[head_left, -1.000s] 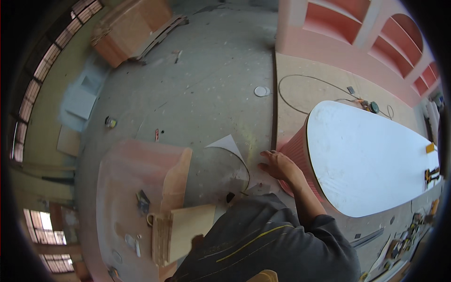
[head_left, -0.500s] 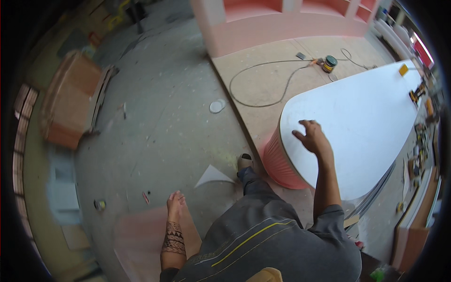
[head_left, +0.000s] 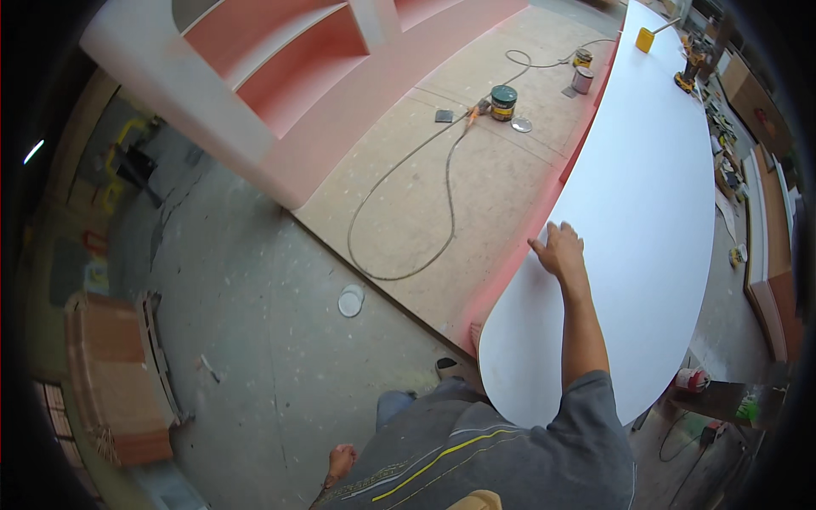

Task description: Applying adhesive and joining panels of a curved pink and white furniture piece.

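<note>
White tabletop (head_left: 646,212) lies under the right hand (head_left: 561,251), its grip flat and released, fingers spread.

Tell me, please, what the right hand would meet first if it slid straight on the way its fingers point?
Probably nothing soon: the right hand lies flat near the pink edge of the white tabletop, fingers pointing up-left, so it would likely slide off over the plywood floor.

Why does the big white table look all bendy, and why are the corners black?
In the head view the fisheye lens curves the white tabletop and leaves a black rim round the picture. Soft daylight, no harsh glare; the right hand lying flat on it looks sharp, while things toward the rim smear.
</note>
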Motion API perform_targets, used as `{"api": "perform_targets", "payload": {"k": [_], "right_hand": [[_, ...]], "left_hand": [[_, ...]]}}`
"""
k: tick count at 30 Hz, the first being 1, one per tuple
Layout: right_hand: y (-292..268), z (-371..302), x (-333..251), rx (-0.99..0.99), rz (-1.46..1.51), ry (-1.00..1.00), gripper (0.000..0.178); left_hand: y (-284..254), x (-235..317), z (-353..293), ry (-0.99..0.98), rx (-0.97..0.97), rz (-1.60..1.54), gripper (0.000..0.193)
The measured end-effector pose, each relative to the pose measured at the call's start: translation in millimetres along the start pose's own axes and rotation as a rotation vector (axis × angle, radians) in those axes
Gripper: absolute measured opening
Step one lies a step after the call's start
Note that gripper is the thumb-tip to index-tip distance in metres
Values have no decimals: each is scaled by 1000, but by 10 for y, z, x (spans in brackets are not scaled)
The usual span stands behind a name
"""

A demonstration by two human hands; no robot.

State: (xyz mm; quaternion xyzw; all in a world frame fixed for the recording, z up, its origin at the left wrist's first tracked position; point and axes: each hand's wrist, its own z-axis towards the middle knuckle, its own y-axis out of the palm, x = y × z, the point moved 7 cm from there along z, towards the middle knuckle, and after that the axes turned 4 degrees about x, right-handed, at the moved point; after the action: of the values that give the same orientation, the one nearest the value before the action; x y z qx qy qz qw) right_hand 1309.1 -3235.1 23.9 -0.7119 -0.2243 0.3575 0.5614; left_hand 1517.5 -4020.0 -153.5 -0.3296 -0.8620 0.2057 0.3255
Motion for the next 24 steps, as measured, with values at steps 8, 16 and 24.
{"api": "perform_targets", "payload": {"k": [8, 16, 24], "right_hand": [[-3, 134, -126, -33, -116, 96, 49], [117, 178, -384, -188, -209, 277, 83], [14, 140, -282, -428, -167, 482, 94]], "left_hand": [[-473, 1083, 1723, 17, -159, 2, 26], [-741, 3674, 4256, 88, -140, -63, 22], [-524, 5770, 4619, 221, -335, -317, 27]]}}
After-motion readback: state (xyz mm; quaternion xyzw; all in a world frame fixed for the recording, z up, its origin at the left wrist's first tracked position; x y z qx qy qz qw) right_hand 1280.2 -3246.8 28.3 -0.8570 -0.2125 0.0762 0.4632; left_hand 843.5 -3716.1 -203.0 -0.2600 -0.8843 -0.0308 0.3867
